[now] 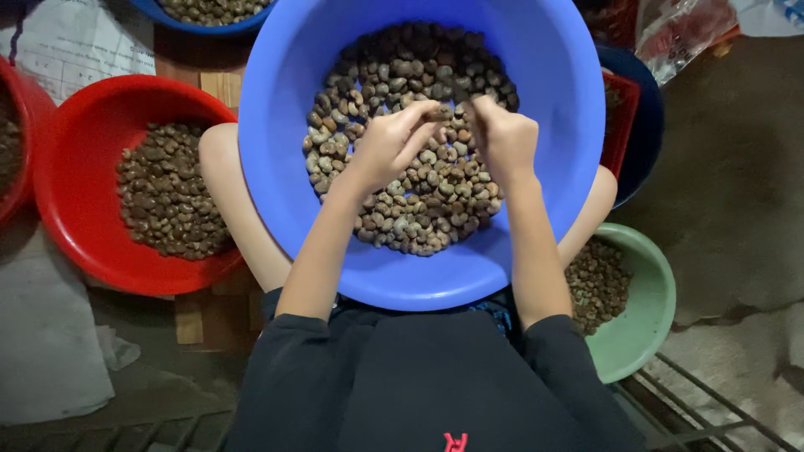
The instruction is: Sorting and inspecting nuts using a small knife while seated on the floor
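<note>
At frame centre, the left hand [387, 142] pinches a small brown nut [439, 111] over the round blue plastic basin [553, 75] of nuts; the right hand [502, 138], fingers curled together, touches it.

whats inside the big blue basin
The blue basin holds a heap of brown-grey nuts. The left hand and right hand cover some.

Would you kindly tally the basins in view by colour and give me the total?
Blue basins: 3, the large blue basin under the left hand and right hand, a blue basin at the top edge and a dark blue basin at right
Red basins: 2, red basin, red basin at the left edge
Green basins: 1, green basin
Total: 6
</note>
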